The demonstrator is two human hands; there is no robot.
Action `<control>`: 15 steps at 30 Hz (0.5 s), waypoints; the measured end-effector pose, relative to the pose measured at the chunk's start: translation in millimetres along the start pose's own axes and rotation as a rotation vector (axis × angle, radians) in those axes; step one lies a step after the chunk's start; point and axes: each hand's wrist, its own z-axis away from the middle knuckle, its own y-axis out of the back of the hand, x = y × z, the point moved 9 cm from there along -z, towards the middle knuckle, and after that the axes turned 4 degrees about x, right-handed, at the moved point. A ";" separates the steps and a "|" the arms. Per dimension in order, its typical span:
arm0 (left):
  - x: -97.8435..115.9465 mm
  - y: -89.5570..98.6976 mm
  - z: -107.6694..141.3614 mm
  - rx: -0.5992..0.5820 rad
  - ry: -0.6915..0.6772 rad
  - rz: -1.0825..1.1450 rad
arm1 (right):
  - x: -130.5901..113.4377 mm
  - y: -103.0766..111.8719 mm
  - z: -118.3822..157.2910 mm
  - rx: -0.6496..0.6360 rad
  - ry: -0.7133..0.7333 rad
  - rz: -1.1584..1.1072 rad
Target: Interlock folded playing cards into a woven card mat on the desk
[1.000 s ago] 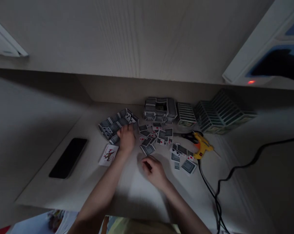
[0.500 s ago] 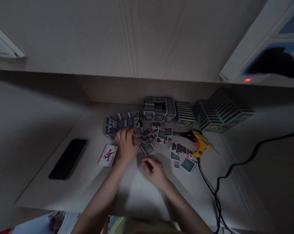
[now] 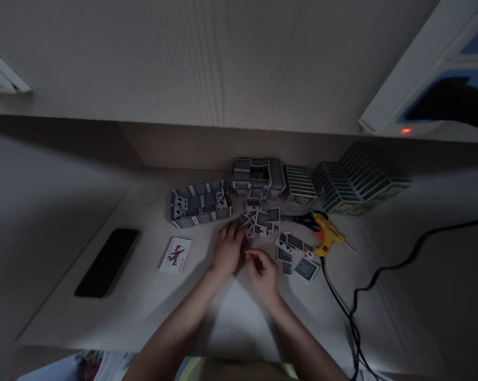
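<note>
Curling my left hand (image 3: 227,248) and right hand (image 3: 264,278) together by scattered playing cards (image 3: 265,222); I cannot tell whether they grip anything. A joker card (image 3: 175,255) lies at nine o'clock.

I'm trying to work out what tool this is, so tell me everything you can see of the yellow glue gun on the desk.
The hot glue gun has a yellow body with an orange area on it, and it looks like plastic. It lies on its side on the pale wood-grain desk. A black cord runs from its lower end towards the bottom right. Black-handled scissors sit at its upper left end, apparently touching it. Neither the left hand nor the right hand touches it.
</note>
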 end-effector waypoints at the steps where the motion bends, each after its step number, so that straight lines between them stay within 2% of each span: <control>1: 1.6 0.0 1.2 -0.017 -0.019 -0.014 | 3.0 0.7 -0.6 0.011 -0.019 -0.011; 5: 12.5 10.0 5.8 -0.062 -0.088 -0.028 | 10.4 5.5 -2.7 0.057 -0.081 -0.052; 8: 17.9 35.6 3.7 0.006 -0.080 0.031 | 12.6 6.0 -3.4 0.055 -0.106 -0.079; 10: 14.0 57.6 -5.0 0.076 -0.075 0.078 | 14.7 6.7 -3.5 0.066 -0.119 -0.100; 13: -22.6 91.3 -34.9 0.195 0.045 0.053 | 19.0 6.7 -3.4 0.077 -0.143 -0.123; 15: -59.7 99.7 -63.0 0.142 0.152 -0.075 | 20.5 5.3 -3.7 0.064 -0.150 -0.129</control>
